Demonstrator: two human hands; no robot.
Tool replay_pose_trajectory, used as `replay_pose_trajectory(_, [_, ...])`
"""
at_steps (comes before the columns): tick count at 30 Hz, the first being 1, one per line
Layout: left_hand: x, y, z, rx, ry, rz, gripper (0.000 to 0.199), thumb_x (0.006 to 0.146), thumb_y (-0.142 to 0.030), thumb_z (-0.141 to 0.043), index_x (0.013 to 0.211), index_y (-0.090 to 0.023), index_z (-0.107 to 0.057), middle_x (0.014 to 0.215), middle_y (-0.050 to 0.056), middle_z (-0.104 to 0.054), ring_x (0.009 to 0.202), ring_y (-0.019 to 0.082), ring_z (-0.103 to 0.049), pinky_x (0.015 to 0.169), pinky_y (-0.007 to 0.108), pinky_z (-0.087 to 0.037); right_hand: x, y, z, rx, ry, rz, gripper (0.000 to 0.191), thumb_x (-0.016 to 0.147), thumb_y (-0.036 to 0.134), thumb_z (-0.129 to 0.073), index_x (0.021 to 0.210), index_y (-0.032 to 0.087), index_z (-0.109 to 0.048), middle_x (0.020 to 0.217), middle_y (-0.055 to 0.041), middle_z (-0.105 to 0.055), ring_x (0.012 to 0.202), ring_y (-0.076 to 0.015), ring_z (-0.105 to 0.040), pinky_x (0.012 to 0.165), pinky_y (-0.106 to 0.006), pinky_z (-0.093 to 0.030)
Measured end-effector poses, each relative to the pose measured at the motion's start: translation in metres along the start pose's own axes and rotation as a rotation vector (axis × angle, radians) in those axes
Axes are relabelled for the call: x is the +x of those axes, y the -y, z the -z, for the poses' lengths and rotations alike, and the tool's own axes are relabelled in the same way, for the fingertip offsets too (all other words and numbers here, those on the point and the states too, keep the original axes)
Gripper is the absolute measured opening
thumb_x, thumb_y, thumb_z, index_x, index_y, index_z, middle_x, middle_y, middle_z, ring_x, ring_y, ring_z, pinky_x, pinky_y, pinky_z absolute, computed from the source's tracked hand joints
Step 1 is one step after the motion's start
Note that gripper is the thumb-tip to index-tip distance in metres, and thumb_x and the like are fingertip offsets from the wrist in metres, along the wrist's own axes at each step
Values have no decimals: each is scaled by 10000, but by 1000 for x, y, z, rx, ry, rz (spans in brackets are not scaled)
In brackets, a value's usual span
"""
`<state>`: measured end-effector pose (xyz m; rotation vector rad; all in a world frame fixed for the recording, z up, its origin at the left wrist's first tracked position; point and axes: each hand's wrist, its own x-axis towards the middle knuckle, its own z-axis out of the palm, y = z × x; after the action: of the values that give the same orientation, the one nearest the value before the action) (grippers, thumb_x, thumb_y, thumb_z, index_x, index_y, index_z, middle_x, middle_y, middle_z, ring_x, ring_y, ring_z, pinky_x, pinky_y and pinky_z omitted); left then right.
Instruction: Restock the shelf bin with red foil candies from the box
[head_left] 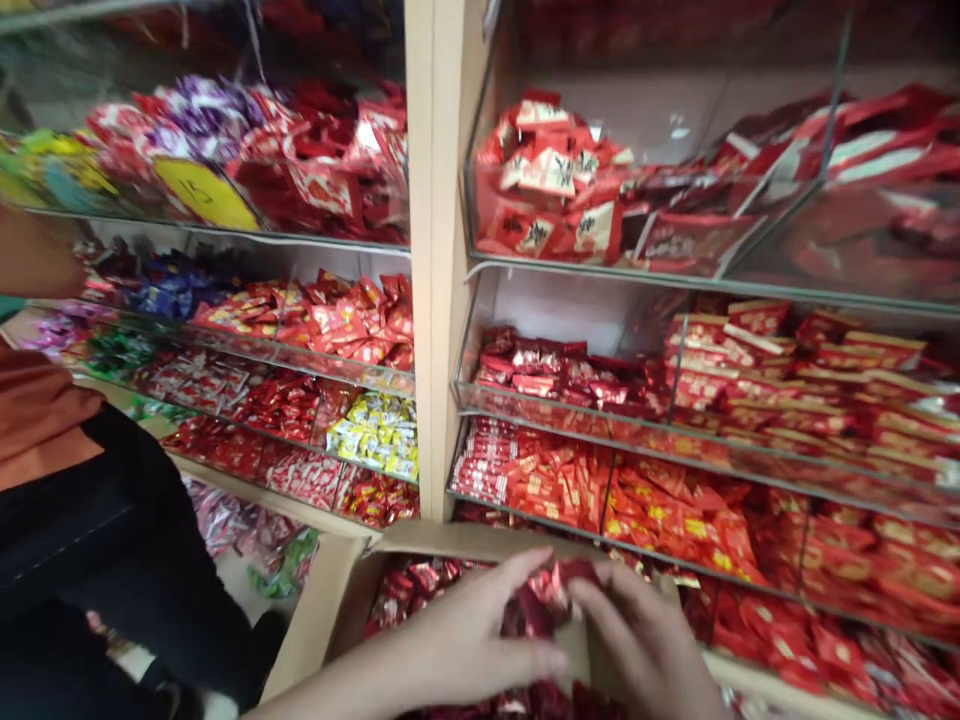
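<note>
My left hand (495, 635) and my right hand (645, 635) are cupped towards each other over an open cardboard box (315, 610). Between them is a bunch of dark red, shiny wrapped candies (536, 605), with the fingers of both hands curled around it. More red wrapped candies (416, 585) lie loose inside the box, at the left and below my hands. My forearms and hands cover much of the box's interior. Some blur softens the fingers.
Clear-fronted shelves (585, 430) full of wrapped candies stand right ahead, split by a pale wooden post (435, 300). A yellow price tag (204, 195) marked 15 hangs upper left. Close on the left is another person in an orange top (45, 420) and dark trousers (127, 540).
</note>
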<state>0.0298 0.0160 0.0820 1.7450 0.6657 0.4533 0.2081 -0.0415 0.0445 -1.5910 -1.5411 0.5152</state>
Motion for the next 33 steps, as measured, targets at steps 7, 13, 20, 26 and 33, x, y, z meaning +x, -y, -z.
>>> replay_pose_trajectory(7, [20,-9,-7,-397,-98,20,366,755,-275,-531,1094,-156,-461,700,-2,-571,578,76,-540,497,170,-389,35,21,-1,432,-46,-57,204,735,366,-520,678,170,-520,618,6,-536,588,-109,-487,562,-222,-406])
replay_pose_trajectory(13, [20,-12,1,-434,-181,-63,276,731,-291,-563,966,-146,-553,744,24,-611,635,116,-583,570,221,-432,36,29,-1,601,-18,-46,164,718,332,-552,690,171,-557,642,3,-577,607,-112,-525,586,-229,-437])
replay_pose_trajectory(20, [19,1,3,-290,-270,-139,260,725,-306,-565,951,-178,-571,844,24,-633,752,127,-558,713,248,-447,22,22,3,355,60,119,143,736,280,-537,858,208,-556,813,-27,-610,729,-144,-566,655,-247,-466])
replay_pose_trajectory(26, [0,12,21,127,-303,-145,419,797,-315,-450,1206,-273,-370,1099,41,-554,963,152,-514,866,286,-394,57,50,58,-323,-236,638,67,752,219,-504,792,219,-557,673,-23,-580,641,-148,-529,577,-260,-429])
replay_pose_trajectory(33, [-19,61,20,238,-259,15,337,777,-347,-443,1094,-244,-495,922,22,-634,841,145,-559,754,234,-435,185,113,92,-1263,-229,441,243,785,124,-354,789,104,-597,728,-158,-614,746,-248,-566,621,-323,-407])
